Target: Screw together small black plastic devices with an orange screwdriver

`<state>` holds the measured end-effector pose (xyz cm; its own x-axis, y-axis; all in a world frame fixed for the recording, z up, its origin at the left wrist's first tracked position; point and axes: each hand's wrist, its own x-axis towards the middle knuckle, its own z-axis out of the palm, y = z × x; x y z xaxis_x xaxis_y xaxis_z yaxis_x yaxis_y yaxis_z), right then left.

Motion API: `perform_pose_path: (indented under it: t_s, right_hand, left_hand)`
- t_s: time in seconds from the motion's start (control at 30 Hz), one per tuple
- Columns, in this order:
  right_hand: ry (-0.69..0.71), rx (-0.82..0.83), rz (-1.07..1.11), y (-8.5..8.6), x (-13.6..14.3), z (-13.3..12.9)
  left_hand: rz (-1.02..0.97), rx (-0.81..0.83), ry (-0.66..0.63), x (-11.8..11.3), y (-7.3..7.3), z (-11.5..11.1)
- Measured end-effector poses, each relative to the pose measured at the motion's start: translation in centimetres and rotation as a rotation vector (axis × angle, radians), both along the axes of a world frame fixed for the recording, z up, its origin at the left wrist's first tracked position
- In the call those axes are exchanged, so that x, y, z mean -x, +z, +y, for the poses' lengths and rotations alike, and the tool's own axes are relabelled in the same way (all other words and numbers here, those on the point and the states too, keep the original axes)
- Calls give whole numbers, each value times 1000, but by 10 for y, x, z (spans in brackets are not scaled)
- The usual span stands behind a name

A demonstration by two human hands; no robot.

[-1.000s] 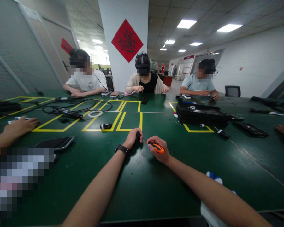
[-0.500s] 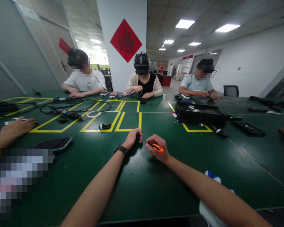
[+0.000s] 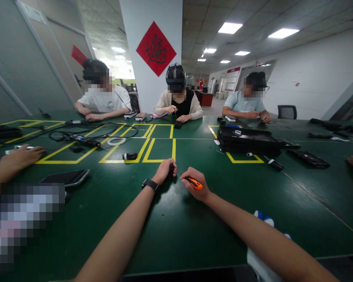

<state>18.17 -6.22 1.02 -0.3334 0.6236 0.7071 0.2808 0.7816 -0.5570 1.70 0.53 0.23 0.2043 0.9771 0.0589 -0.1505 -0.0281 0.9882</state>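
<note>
My left hand (image 3: 165, 171), with a black watch (image 3: 150, 184) on its wrist, is closed around a small black object (image 3: 171, 170) above the green table (image 3: 111, 219). Just to the right, my right hand (image 3: 195, 183) grips an orange and black screwdriver (image 3: 194, 183) by its handle. The thin shaft points left at the black object; whether its tip touches is too small to tell.
A black cylinder (image 3: 130, 156) lies beyond my left hand, near a white ring (image 3: 116, 141) and black cables (image 3: 85, 140). A black case (image 3: 247, 140) stands at the right. Three people sit across; another person's hand (image 3: 22, 158) rests at the left.
My right hand's fingers and the screwdriver handle have shifted slightly; the handle shows less orange near the fingertips. My left hand keeps its hold on the black object.
</note>
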Motion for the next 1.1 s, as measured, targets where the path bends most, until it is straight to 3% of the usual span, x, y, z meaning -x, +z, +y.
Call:
perform_pose_path:
  t_s: [0.13, 0.3, 0.53, 0.77, 0.97, 1.1]
  right_hand:
    - [13, 68, 13, -4, 0, 0]
    - [50, -4, 5, 2, -3, 1]
    - [-109, 118, 130, 1, -1, 2]
    - [-5, -9, 40, 4, -1, 0]
    - [-80, 64, 59, 0, 2, -3]
    - [-60, 64, 92, -2, 3, -4]
  left_hand:
    - [1, -16, -4, 0, 0, 0]
    - [-12, -22, -20, 1, -3, 2]
    - [-18, 33, 11, -1, -1, 1]
    - [-12, -20, -11, 1, -2, 2]
    - [15, -39, -4, 1, -2, 0]
    - [9, -31, -9, 1, 1, -2]
